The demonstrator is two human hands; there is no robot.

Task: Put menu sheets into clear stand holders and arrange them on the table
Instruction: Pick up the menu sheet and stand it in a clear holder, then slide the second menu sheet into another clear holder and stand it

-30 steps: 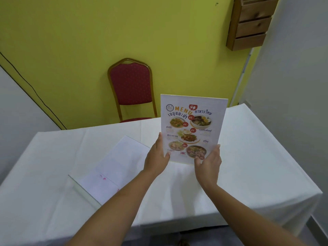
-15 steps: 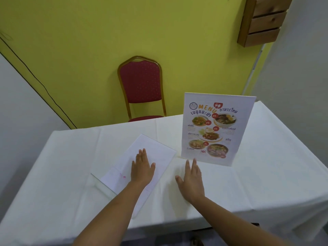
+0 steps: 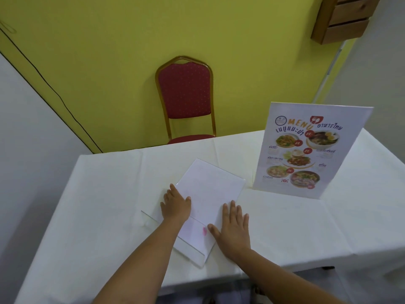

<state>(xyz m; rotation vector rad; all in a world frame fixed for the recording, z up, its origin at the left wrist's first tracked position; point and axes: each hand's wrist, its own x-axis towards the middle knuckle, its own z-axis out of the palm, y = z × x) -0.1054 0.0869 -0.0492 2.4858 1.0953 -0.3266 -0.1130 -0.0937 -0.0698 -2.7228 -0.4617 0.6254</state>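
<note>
Both hands are down on the flat holder (image 3: 203, 207) now, the clear stand lying on the white table (image 3: 328, 227) with a sheet inside, face down, just left of the standing menu (image 3: 306, 150). Its long axis runs on a slant, from the near edge of the table up and away toward the foot of that standing menu. The left hand (image 3: 175, 206) lies flat on the holder's left edge, fingers spread, nothing gripped. The right hand (image 3: 234, 227) lies open at its right edge, palm down, thumb touching the sheet near a pink mark (image 3: 204, 231). Neither hand has closed on anything. Each sits on its own side, so a two-handed lift to stand it upright looks likely.
</note>
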